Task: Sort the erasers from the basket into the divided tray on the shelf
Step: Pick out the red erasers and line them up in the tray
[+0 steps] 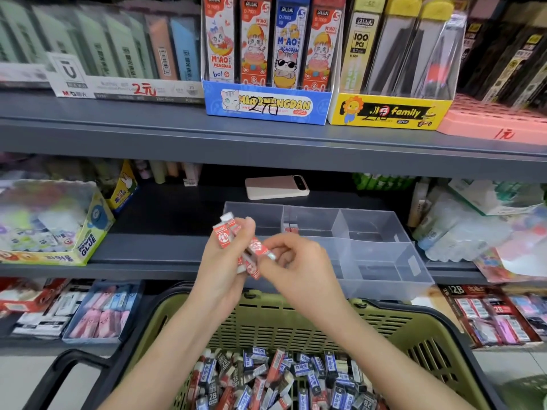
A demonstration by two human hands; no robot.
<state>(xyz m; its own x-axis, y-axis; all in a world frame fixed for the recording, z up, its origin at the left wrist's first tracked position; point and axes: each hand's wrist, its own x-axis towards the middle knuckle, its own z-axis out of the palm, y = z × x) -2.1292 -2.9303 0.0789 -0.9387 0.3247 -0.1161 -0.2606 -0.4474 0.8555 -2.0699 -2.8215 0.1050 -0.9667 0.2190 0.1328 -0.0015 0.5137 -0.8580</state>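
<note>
Sorting is under way: the left grip (pixel 222 263) clasps several red erasers (pixel 225 235) while the right grip (pixel 299 261) pinches one from them. Next it probably goes just beyond both grips, into the divided tray (pixel 384 263). The basket (pixel 296 318) sits below.

Grey shelf (pixel 165 223) — clear divided tray (pixel 381 255), pink phone (pixel 276 187), glue box (pixel 59 232) on it.

Open-topped tray (pixel 387 276) sits reachable (upper shelf (pixel 148 134) overhead).
</note>
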